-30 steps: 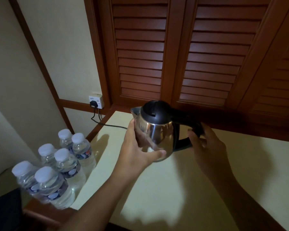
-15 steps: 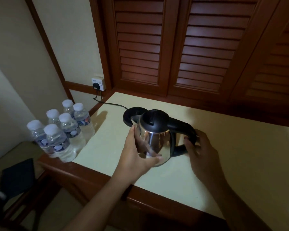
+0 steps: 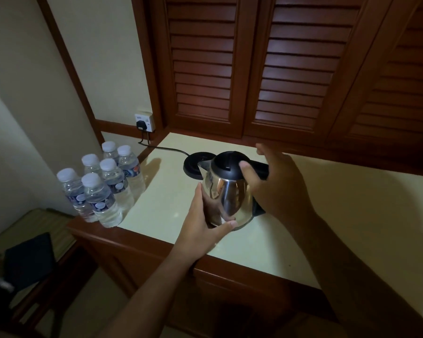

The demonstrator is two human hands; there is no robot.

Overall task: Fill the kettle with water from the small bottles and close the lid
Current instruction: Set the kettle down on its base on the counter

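Our left hand (image 3: 203, 223) wraps its fingers around the steel kettle (image 3: 230, 198); our right hand (image 3: 276, 189) spreads loose fingers above its handle (image 3: 259, 211), thumb on the closed lid (image 3: 226, 164).

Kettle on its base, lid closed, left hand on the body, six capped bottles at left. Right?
No: the kettle is off its base, which sits bare behind it, per the head view. Lid closed, left hand on the body, six capped bottles at left: all correct.
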